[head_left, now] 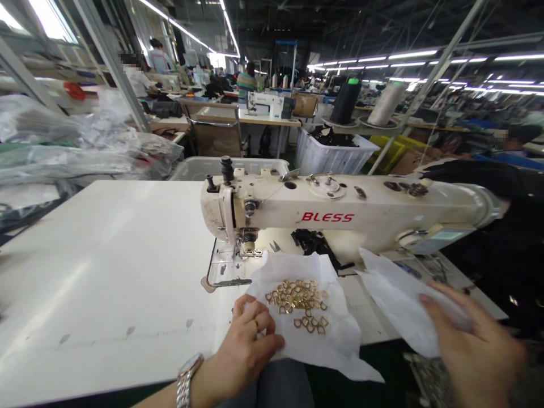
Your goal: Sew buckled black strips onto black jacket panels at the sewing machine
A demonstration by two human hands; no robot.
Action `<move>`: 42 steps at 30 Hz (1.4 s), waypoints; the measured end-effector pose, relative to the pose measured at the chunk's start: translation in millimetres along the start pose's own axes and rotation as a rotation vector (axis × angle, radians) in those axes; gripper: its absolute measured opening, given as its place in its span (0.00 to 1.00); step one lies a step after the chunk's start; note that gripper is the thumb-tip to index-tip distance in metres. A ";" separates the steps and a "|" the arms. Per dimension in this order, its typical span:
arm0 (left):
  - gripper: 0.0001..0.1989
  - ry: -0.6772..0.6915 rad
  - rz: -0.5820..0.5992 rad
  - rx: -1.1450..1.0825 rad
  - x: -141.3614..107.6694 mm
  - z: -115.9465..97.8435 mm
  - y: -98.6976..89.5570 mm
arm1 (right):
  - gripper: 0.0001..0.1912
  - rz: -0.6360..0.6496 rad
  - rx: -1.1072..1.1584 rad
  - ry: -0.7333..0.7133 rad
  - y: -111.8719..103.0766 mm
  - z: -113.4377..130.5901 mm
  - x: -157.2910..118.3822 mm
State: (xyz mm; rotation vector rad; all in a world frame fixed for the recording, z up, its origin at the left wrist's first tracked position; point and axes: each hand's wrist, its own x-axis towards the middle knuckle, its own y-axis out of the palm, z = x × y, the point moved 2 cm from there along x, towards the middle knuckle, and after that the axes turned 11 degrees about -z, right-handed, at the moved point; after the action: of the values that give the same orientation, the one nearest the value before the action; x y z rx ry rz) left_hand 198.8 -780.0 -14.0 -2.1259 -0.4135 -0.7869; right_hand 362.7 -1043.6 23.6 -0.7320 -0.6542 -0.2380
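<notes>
Many small gold D-rings (300, 297) lie in a loose pile on a white sheet (340, 345), thin paper or cloth, at the front of the sewing machine. The fingers of my left hand (249, 345) are curled at the left edge of that sheet and appear to pinch it; a ring and a wristwatch show on this hand. To the right, my right hand (476, 345) is smeared by motion, but its thumb and fingers are closed on a second white sheet (395, 300), which is raised off the table.
A BLESS sewing machine (331, 209) spans the white table (106, 272). Small scissors (275, 246) and black strips (314, 243) lie under its arm. Behind stand a white bin (335, 150) and thread cones (346, 102). Plastic-wrapped bundles (85, 153) are piled left. Other people work farther back.
</notes>
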 end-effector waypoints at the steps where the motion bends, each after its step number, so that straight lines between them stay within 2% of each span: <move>1: 0.09 0.001 0.008 -0.003 -2.2 -1.7 -1.1 | 0.17 0.092 -0.065 -0.049 11.4 3.2 -6.3; 4: 0.09 0.019 0.006 -0.014 -6.9 -5.1 -4.4 | 0.20 0.427 -0.226 -0.159 55.8 16.1 -24.6; 6: 0.08 0.022 -0.038 -0.038 -6.5 -5.3 -7.1 | 0.16 0.559 -0.293 -0.189 76.8 22.6 -29.7; 8: 0.07 0.000 -0.115 -0.074 -2.4 -4.7 -10.3 | 0.17 0.618 -0.300 -0.196 85.6 26.2 -27.7; 11: 0.06 -0.034 -0.214 -0.105 6.8 -5.1 -14.6 | 0.19 0.655 -0.309 -0.185 84.7 26.1 -19.8; 14: 0.04 -0.051 -0.249 -0.122 10.7 -7.6 -16.4 | 0.21 0.693 -0.306 -0.198 81.4 22.3 -17.9; 17: 0.05 -0.059 -0.191 -0.169 4.9 -10.4 -15.2 | 0.22 0.673 -0.253 -0.184 79.0 16.9 -22.6; 23: 0.08 0.035 -0.031 -0.206 -8.1 -14.2 -13.1 | 0.23 0.545 -0.129 -0.151 71.8 13.8 -30.7; 27: 0.08 -0.015 0.069 -0.245 -5.6 -13.4 -7.8 | 0.22 0.494 -0.116 -0.163 66.8 9.6 -34.7; 30: 0.09 -0.044 0.130 -0.267 2.0 -15.5 3.1 | 0.21 0.424 -0.113 -0.183 59.6 0.9 -38.1; 33: 0.11 -0.037 0.187 -0.283 14.2 -20.5 23.2 | 0.19 0.373 -0.132 -0.178 48.6 -15.2 -37.1; 36: 0.12 0.010 0.288 -0.285 29.0 -26.1 52.9 | 0.17 0.294 -0.156 -0.196 35.4 -39.5 -25.2; 39: 0.11 0.082 0.348 -0.228 46.2 -30.0 85.8 | 0.16 0.206 -0.184 -0.235 25.5 -69.0 -1.1; 42: 0.10 0.089 0.383 -0.181 64.9 -32.7 115.3 | 0.16 0.150 -0.220 -0.227 23.2 -98.1 29.1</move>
State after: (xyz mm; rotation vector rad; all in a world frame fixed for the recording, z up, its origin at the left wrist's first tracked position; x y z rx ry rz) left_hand 295.9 -875.2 -22.9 -2.2309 0.1170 -0.7112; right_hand 441.0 -1093.3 -25.4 -1.0254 -0.7919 -0.0901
